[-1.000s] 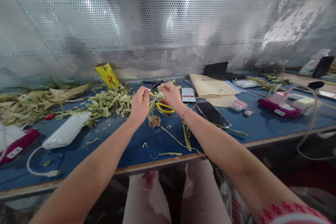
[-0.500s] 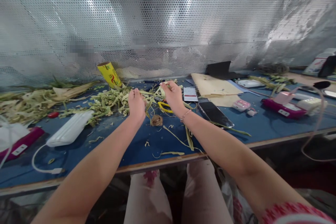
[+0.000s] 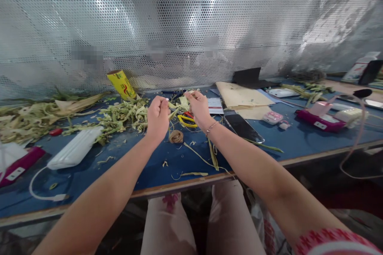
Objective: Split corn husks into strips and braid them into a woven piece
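My left hand (image 3: 158, 116) is closed, its thumb pressed to the fingers on a pale green corn husk strip. Higher and to the right, my right hand (image 3: 198, 107) pinches the same husk piece (image 3: 183, 105), which stretches between both hands above the table. Its ends inside my fingers are hidden. Just below lie a ball of brown twine (image 3: 176, 136) and a yellow-handled tool (image 3: 187, 121) with some red on it, partly covered by my right hand. Left of my left hand spreads a heap of knotted husk strips (image 3: 124, 115).
Loose husks (image 3: 26, 121), a white power bank (image 3: 74, 149) and a yellow tube (image 3: 122, 85) occupy the left. A phone (image 3: 243, 126), brown paper (image 3: 239, 95), a pink earphone case (image 3: 272, 117) and a magenta power strip (image 3: 320, 121) lie right. A perforated metal screen (image 3: 179, 20) stands behind.
My left hand has shifted slightly right, closer to my right hand, and turned a little. More of the red on the yellow-handled tool shows. The view has moved slightly.
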A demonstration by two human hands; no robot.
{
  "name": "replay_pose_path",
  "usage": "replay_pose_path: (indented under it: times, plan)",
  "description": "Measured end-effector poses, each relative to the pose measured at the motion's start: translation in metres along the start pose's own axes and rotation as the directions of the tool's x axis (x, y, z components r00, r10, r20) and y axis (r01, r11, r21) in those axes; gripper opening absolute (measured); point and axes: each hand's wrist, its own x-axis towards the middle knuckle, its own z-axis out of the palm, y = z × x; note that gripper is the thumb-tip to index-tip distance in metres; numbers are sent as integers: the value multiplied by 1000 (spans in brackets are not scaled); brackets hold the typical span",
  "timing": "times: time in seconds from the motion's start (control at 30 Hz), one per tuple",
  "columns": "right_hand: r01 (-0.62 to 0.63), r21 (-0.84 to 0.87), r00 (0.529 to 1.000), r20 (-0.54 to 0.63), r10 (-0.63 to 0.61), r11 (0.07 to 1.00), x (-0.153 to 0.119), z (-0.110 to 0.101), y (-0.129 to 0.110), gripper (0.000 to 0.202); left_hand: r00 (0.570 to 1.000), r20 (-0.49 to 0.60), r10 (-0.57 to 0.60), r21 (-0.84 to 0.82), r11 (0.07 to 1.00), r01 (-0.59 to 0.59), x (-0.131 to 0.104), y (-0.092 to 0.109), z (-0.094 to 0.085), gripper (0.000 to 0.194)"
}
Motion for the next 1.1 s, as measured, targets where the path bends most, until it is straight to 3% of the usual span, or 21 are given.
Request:
replay_pose_path:
  times: [0.17, 0.27, 0.43, 0.67, 0.83, 1.1]
  plan:
    - [-83, 57, 996, -12, 84, 995, -1, 3, -3, 22, 994, -22, 110, 42, 993, -109, -2, 1, -1, 30]
    - [-85, 78, 996, -14, 86, 993, 0, 3, -2, 23, 995, -23, 94, -54, 994, -95, 1, 0, -1, 33]
    - [-11, 30, 1000, -10, 11, 999, 3, 2, 1, 23, 989, -66, -133, -300, 948, 108, 11, -3, 1, 36]
    - [51, -28, 998, 24, -50, 998, 2, 2, 0, 22, 908, -62, -414, -463, 818, 341, 23, -3, 1, 34]
    - [48, -117, 995, 89, -38, 992, -2, -2, 12, 23, 912, 64, -405, -548, 749, 371, 23, -5, -3, 33]
    - [-132, 7, 991, -35, 133, 991, 1, -1, 20, 19, 913, 288, -288, -565, 719, 405, 19, -9, -1, 32]
